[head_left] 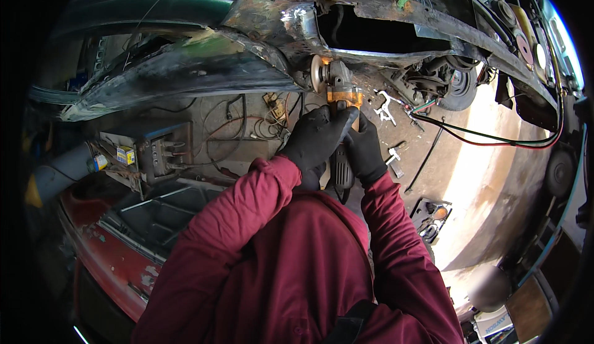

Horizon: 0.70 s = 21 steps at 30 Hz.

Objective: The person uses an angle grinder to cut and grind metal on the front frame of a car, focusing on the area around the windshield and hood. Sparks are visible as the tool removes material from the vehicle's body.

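Observation:
Both my hands wear black gloves and grip an orange and black angle grinder (344, 96). My left hand (318, 134) wraps its body from the left, and my right hand (366, 149) closes round it from the right. The grinding disc (318, 73) stands on edge at the grinder's far end, against or very near the lower edge of a worn car body (272, 13). A small orange glow shows by the disc. Just right of it, the body has a large dark opening (383, 33) with bare, rusty metal round it.
A welding machine-like metal box (164, 149) stands at left beside a red car panel (105, 254). Cables (238, 127) coil on the floor. Locking clamps (387, 107) and a long thin rod (426, 158) lie at right. Hoses (495, 138) hang below the car by a wheel (461, 87).

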Each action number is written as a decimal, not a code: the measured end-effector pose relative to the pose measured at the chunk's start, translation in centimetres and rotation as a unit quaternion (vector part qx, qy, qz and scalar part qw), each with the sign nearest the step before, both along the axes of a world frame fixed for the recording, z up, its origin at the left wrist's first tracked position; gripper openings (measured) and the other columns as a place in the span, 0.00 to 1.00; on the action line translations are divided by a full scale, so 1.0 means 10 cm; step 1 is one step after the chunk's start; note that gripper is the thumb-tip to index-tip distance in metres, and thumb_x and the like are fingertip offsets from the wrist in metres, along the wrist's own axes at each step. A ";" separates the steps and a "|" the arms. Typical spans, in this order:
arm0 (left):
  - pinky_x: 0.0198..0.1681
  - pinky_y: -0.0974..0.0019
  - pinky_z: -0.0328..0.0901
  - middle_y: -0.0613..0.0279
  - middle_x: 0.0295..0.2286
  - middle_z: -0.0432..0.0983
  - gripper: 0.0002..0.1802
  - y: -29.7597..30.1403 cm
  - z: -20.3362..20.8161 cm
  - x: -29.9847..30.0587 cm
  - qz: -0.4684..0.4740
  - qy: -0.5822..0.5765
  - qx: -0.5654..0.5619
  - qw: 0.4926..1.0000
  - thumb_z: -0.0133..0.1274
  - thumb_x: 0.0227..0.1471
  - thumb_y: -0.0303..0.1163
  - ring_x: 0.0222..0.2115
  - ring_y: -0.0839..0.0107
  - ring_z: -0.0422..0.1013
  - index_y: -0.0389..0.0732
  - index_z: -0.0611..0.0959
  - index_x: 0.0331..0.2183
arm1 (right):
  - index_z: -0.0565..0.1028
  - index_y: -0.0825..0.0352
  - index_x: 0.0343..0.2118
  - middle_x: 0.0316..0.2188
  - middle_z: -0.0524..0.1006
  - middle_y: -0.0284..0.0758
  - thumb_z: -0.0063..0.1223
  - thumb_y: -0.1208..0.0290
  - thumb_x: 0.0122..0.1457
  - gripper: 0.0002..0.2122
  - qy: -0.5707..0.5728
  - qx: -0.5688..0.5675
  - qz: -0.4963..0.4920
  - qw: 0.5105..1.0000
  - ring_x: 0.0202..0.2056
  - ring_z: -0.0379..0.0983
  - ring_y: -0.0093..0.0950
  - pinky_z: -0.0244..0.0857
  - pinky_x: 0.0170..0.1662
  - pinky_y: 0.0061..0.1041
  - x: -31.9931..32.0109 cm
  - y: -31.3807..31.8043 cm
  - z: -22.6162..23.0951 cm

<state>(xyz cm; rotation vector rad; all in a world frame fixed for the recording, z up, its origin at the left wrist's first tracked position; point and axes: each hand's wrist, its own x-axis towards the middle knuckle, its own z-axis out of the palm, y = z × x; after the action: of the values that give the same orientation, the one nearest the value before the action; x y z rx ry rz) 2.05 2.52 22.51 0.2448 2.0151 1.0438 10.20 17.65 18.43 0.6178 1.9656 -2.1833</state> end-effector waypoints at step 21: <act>0.38 0.43 0.77 0.42 0.34 0.84 0.21 -0.07 -0.14 0.03 -0.054 0.174 0.040 0.982 0.52 0.77 0.47 0.36 0.45 0.84 0.48 0.83 0.62 | 0.79 0.73 0.60 0.49 0.86 0.37 0.69 0.67 0.70 0.21 0.023 0.025 0.026 0.999 0.45 0.83 0.25 0.78 0.51 0.30 0.03 0.05 -0.12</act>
<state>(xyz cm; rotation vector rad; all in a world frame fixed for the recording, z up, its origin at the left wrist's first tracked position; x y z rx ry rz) 2.40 1.78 21.15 0.6097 2.2395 1.0716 10.49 18.12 17.27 0.5225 2.0407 -2.1436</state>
